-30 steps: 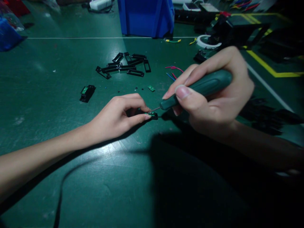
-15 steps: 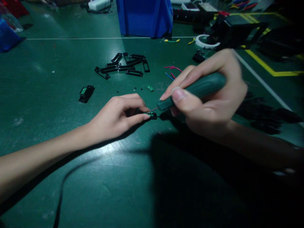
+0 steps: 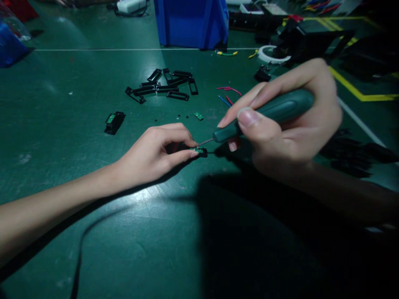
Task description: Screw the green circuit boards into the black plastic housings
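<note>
My left hand [image 3: 162,151] pinches a small black plastic part with a green circuit board [image 3: 202,152] between thumb and fingers, down on the green tabletop. Part of this piece is hidden behind the fingertips. In my right hand [image 3: 280,133] is a screwdriver with a dark green handle [image 3: 285,109], held at a low slant. Its thin metal shaft [image 3: 206,142] points left and reaches the board beside my left fingertips; whether the tip sits in a screw is too small to tell.
Several black rectangular frames [image 3: 168,86] lie beyond my hands. A black housing with a green board [image 3: 114,122] stands to the left, a loose green board [image 3: 198,116] ahead. A blue bin [image 3: 191,25], red and blue wires [image 3: 229,89], a white ring [image 3: 272,55] and dark parts [image 3: 355,153] lie around.
My right hand and the screwdriver have shifted right and the handle has tilted a little. The left hand keeps its pinch on the part, nearly still.
</note>
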The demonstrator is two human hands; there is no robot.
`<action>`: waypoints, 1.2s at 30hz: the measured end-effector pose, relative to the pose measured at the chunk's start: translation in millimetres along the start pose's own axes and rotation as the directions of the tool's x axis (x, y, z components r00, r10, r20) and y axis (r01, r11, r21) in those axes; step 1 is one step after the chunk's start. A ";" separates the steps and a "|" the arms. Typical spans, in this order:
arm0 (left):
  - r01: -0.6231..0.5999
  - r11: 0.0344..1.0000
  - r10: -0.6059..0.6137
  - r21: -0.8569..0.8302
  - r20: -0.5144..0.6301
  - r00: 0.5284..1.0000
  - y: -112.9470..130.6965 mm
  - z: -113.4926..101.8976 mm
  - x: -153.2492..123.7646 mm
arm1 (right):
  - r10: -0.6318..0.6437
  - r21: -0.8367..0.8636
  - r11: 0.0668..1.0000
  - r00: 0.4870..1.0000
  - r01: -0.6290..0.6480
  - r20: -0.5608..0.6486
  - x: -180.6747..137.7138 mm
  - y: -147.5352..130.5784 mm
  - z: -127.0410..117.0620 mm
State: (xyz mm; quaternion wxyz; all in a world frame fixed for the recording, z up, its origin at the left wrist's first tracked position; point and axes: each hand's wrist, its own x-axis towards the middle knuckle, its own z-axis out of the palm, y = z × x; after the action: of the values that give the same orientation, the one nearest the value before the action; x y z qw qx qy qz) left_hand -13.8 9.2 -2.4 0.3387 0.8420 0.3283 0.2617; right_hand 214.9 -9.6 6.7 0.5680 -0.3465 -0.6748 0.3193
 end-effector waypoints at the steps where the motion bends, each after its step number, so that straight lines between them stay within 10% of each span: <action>1: 0.002 1.000 -0.002 -0.001 0.003 1.000 -0.1 -0.1 -0.1 | -0.049 -0.056 0.997 0.998 0.046 -0.041 0.7 -1.6 1.6; 36: -0.007 1.000 0.007 0.012 -0.005 1.000 3.5 -0.6 2.1 | -0.182 -0.077 0.982 0.979 0.175 -0.095 0.5 9.3 7.1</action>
State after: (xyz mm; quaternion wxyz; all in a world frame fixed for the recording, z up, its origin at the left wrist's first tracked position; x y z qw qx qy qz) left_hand -11.5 9.1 1.0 0.3318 0.8445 0.3277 0.2632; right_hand 208.8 -4.2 -1.7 0.6157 -0.3195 -0.6839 0.2260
